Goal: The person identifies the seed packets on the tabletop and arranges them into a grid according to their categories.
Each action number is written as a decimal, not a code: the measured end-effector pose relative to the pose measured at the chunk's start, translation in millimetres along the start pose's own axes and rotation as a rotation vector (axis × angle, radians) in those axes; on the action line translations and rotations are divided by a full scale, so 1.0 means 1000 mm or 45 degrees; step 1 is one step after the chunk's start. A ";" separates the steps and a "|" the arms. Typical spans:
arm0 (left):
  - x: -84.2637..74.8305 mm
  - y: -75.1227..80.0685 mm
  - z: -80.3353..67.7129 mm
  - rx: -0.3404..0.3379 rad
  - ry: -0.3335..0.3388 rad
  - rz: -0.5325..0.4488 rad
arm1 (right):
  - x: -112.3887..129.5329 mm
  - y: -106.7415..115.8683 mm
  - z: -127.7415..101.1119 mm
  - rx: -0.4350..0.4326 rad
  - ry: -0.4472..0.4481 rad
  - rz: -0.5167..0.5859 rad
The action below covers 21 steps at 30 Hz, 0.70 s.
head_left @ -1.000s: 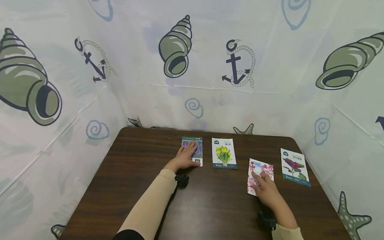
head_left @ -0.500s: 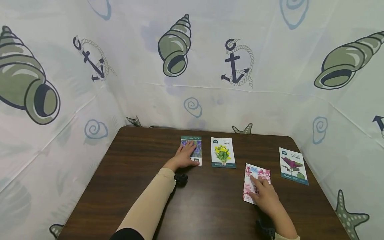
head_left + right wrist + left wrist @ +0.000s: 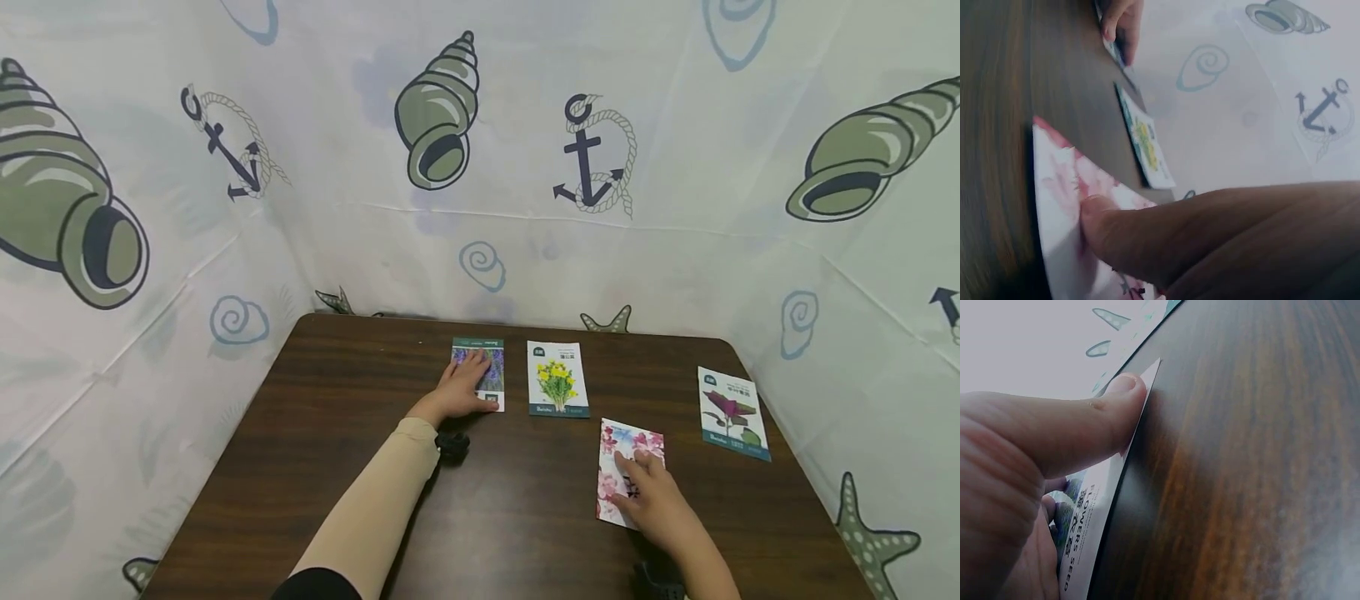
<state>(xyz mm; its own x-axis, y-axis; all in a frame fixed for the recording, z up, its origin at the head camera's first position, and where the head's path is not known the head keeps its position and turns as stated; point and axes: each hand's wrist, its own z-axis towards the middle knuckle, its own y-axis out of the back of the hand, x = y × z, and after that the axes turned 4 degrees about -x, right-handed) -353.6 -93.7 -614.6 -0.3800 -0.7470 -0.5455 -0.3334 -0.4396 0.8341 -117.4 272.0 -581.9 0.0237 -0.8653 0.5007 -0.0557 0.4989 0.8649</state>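
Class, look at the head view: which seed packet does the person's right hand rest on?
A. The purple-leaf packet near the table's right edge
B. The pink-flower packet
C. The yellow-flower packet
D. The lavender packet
B: the right hand lies with straight fingers on the pink-flower packet, while the left hand covers the lavender packet.

Four seed packets (image 3: 558,379), two hands (image 3: 459,393)
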 end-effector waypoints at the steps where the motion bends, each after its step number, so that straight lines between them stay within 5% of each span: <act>1: 0.000 0.000 0.000 0.001 0.002 0.003 | 0.002 0.000 -0.001 0.004 0.004 -0.002; 21: -0.003 0.001 -0.002 -0.019 -0.018 -0.003 | 0.063 -0.019 -0.008 0.198 0.061 0.086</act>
<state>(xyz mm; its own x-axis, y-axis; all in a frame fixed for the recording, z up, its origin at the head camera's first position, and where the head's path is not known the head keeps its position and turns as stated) -351.0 -93.1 -611.6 -0.3917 -0.7389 -0.5482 -0.3215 -0.4484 0.8340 -106.7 209.0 -566.4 0.0622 -0.8250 0.5617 -0.2125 0.5390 0.8151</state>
